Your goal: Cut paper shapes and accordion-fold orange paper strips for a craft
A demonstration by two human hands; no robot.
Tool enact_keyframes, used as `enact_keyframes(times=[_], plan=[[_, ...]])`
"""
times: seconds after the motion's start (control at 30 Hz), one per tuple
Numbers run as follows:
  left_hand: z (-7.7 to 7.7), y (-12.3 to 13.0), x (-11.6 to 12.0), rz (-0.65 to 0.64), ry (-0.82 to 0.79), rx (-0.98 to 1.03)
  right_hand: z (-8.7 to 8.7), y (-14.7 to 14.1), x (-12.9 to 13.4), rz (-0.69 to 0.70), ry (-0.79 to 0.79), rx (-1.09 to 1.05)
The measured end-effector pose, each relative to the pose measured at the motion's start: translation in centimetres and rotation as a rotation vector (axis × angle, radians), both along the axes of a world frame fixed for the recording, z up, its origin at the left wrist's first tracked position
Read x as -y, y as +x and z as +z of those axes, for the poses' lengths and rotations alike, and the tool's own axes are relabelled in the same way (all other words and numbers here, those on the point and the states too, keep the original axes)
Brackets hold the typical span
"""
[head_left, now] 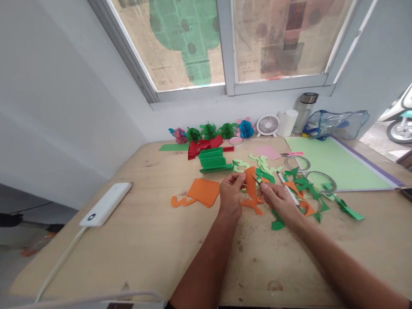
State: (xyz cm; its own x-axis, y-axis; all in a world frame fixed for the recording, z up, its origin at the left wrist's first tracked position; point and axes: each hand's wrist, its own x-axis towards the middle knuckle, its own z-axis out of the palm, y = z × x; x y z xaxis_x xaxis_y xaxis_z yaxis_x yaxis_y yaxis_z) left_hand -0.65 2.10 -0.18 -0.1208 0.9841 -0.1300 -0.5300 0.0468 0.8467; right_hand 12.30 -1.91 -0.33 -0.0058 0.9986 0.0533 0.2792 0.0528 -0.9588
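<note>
My left hand (231, 193) pinches a piece of orange paper (250, 182) between thumb and fingers, above the middle of the table. My right hand (279, 198) is closed around small scissors (256, 180); only their thin dark blades show, pointing at the paper's right edge, and the handles are hidden in my fingers. Below the hands lies an orange scrap (252, 205). To the left of my left hand rests a stack of orange squares (203, 191), with a wavy orange cutout (180, 201) beside it.
Green scraps (307, 186), a white pen (288, 189) and tape rolls (298, 163) lie at right. Folded green paper (212, 159) and red paper (202, 146) lie behind the hands. Paper turtles (209, 130), a fan (268, 125) and a bottle (305, 112) line the wall. A power bank (106, 204) lies left.
</note>
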Motion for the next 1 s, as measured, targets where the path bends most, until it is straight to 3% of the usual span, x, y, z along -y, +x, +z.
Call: enact_keyframes(times=[0.37,0.63,1.0], plan=[[-0.04,-0.67,-0.06,-0.124,-0.067,0.155,0.34,0.08,-0.06,0.066,-0.177,-0.111],[-0.32,-0.25,0.21,-0.181,-0.114,0.231,-0.62,-0.17,0.00,0.018,-0.185,-0.120],[0.20,-0.10,0.69,-0.261,-0.137,0.312,-0.22,-0.57,0.18,-0.026,-0.188,-0.117]])
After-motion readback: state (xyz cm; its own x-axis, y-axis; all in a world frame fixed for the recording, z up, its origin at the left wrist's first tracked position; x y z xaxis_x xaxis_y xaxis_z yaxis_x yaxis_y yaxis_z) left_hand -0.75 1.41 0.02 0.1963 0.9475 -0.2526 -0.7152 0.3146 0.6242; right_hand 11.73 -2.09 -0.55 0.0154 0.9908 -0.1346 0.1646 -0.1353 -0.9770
